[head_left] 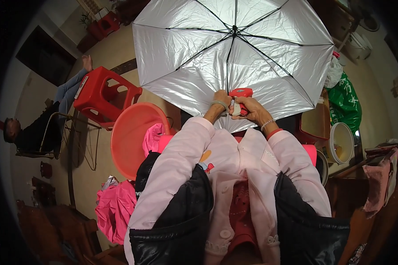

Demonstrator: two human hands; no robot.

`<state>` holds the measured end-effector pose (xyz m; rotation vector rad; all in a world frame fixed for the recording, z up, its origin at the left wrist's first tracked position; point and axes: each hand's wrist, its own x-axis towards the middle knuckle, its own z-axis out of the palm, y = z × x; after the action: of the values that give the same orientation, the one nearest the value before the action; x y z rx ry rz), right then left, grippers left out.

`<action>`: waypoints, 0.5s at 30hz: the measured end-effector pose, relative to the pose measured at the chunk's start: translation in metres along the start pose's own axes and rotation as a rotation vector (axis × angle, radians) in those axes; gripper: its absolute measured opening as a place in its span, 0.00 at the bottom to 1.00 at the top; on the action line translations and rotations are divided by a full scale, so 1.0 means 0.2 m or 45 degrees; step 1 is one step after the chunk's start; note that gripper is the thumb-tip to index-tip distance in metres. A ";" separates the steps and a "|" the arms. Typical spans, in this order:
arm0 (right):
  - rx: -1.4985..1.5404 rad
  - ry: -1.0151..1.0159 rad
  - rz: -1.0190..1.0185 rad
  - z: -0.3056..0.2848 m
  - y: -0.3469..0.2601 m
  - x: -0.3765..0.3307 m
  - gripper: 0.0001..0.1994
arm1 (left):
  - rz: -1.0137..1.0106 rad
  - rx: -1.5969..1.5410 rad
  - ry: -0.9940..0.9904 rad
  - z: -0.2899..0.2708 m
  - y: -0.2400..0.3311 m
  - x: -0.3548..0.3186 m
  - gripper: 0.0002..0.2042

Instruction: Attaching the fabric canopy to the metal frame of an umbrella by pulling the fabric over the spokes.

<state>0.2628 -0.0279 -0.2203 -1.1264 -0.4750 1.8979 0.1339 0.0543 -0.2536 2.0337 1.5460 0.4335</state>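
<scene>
An opened umbrella (269, 62) with a silvery lining and thin dark ribs spreads out in front of me, its inside facing me. My left hand (220, 100) is closed at its near part, pinching the umbrella beside a rib; the fingertips are partly hidden. Close on its right, my right hand (253, 111) is wrapped round a red and white hand-held tool (241, 92). The tool's red head lies near my left fingers, against the silvery cloth. Its exact kind I cannot make out.
On the left stand a red plastic stool (101, 95) and an orange-red basin (130, 137) with pink cloth in it. A pink bag (115, 207) lies nearer. Beyond, a person (53, 110) reclines on a chair. At right are a green bag (346, 104) and white buckets (342, 143).
</scene>
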 end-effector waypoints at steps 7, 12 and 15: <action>-0.001 0.010 -0.010 0.00 0.00 0.00 0.11 | -0.011 -0.008 -0.014 0.00 0.00 0.00 0.11; 0.024 -0.020 -0.013 -0.01 0.00 0.01 0.11 | -0.005 -0.027 0.010 0.01 0.00 0.01 0.11; 0.037 -0.028 -0.001 -0.01 0.00 0.01 0.11 | -0.007 -0.039 0.027 0.01 -0.01 0.01 0.10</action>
<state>0.2635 -0.0261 -0.2232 -1.0872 -0.4584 1.9128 0.1340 0.0553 -0.2570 2.0076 1.5474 0.4752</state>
